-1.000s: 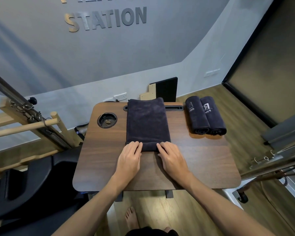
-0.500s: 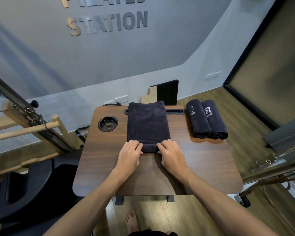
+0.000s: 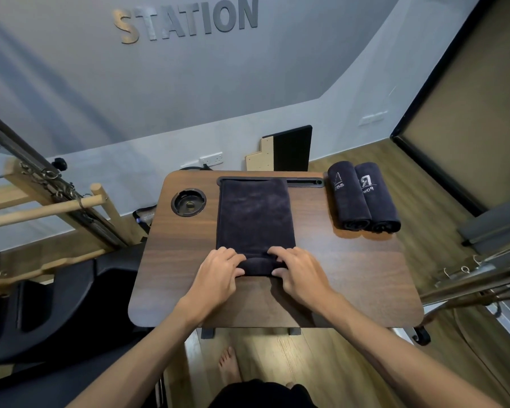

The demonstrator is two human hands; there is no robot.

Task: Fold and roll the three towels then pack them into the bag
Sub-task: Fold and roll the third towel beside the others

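Rolling third towel (image 3: 255,219): left hand (image 3: 215,276) and right hand (image 3: 299,275) curl fingers over started roll at near end. Two rolled towels (image 3: 362,198) beside on surface (image 3: 351,275). Next: roll away, tight, even.

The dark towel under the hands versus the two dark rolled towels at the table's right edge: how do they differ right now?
The dark folded towel lies mostly flat, only its near end rolled; the two rolled towels are full cylinders. The left hand and right hand grip the flat one; the rolled pair lies untouched. The rolled ones show white lettering; the flat one shows none. All share the dark fabric and the brown wooden table.
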